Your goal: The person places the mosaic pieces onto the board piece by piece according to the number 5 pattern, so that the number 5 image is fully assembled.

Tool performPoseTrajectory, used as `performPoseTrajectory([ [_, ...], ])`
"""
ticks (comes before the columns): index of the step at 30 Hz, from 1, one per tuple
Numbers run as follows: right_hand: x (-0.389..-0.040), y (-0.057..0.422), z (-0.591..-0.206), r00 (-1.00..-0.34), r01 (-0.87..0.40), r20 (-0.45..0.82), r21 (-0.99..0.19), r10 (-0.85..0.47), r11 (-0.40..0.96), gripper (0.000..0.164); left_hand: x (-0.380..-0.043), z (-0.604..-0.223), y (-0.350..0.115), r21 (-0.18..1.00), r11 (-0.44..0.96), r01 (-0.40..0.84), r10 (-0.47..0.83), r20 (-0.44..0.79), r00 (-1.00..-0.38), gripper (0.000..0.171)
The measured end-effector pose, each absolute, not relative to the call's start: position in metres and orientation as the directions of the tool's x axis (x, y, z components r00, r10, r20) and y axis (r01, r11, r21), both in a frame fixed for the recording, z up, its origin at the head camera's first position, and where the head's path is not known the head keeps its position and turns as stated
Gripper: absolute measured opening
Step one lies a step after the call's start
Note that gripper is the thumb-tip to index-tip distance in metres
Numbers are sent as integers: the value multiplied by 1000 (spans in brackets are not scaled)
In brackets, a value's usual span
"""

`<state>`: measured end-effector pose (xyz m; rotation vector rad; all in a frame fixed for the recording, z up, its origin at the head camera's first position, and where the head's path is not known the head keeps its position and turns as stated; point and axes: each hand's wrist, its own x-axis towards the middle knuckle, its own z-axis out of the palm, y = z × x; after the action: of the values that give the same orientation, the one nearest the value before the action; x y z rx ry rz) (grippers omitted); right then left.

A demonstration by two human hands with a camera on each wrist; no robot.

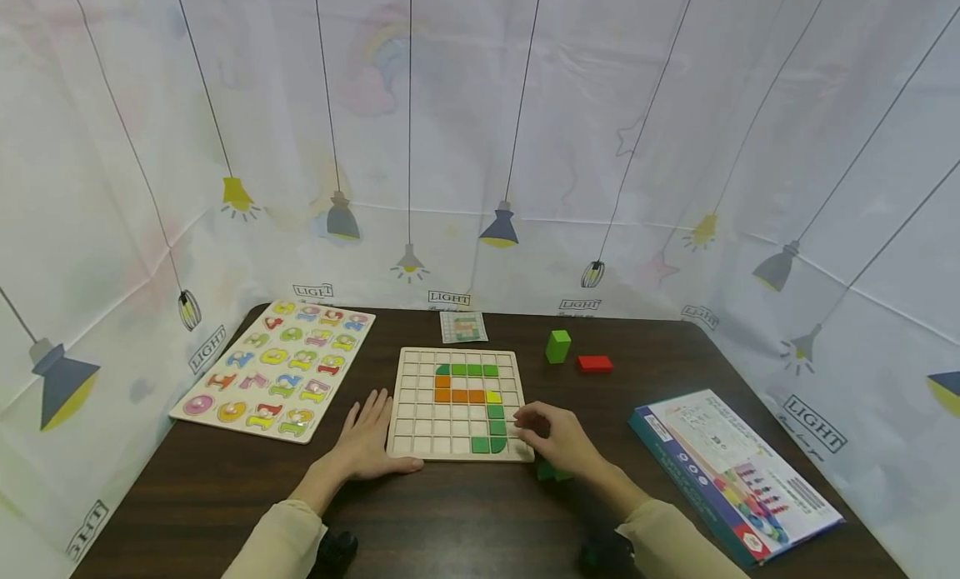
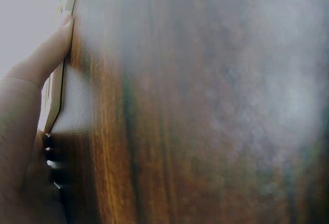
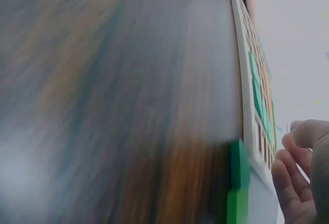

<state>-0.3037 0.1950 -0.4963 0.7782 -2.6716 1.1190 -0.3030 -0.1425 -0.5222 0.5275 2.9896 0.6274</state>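
A wooden grid board (image 1: 420, 425) lies flat on the dark table, with green tiles (image 1: 474, 370), orange tiles (image 1: 468, 396) and a yellow tile (image 1: 492, 396) set in a winding line. My left hand (image 1: 369, 446) rests beside the board's left edge, its fingers straight and its thumb (image 2: 59, 36) along the near edge. Over the right edge hovers my right hand (image 1: 558, 436), fingers loosely bent. Nothing shows between its thumb (image 3: 308, 131) and fingertips. Just below that hand lie green blocks (image 1: 553, 471), partly hidden by it; the right wrist view shows a dark green block (image 3: 239, 165) close to the board's corner.
A small pattern card (image 1: 463, 327) lies behind the board. Farther right are an upright green block (image 1: 558, 346) and a flat red block (image 1: 595, 364). A number puzzle board (image 1: 273, 371) lies at left, a game box (image 1: 738, 475) at right. A printed curtain (image 1: 465, 146) surrounds the table.
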Motion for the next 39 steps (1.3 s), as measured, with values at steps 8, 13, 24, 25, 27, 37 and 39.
performPoseTrajectory([
  [8,-289,222,-495,-887,-448,226,-631,-401,634,19,-303,-519,-141,390,863,320,340,20,-940,120],
  [13,-283,233,-495,-875,-469,232,-620,-424,629,22,-302,-517,-141,401,858,320,343,16,-939,120],
  [24,-279,250,-495,-881,-444,168,-615,-442,652,24,-302,-518,-141,383,868,317,339,11,-941,120],
  [25,-279,252,-495,-882,-446,171,-607,-440,658,25,-303,-518,-142,383,868,316,338,12,-941,120],
  [27,-280,255,-495,-885,-443,174,-603,-433,664,24,-303,-518,-142,384,869,313,335,11,-942,120],
  [37,-268,276,-499,-925,-366,146,-591,-351,718,23,-303,-518,-142,395,863,315,338,11,-941,121],
  [39,-264,280,-500,-931,-356,158,-589,-328,726,23,-303,-519,-142,393,864,314,338,9,-941,121],
])
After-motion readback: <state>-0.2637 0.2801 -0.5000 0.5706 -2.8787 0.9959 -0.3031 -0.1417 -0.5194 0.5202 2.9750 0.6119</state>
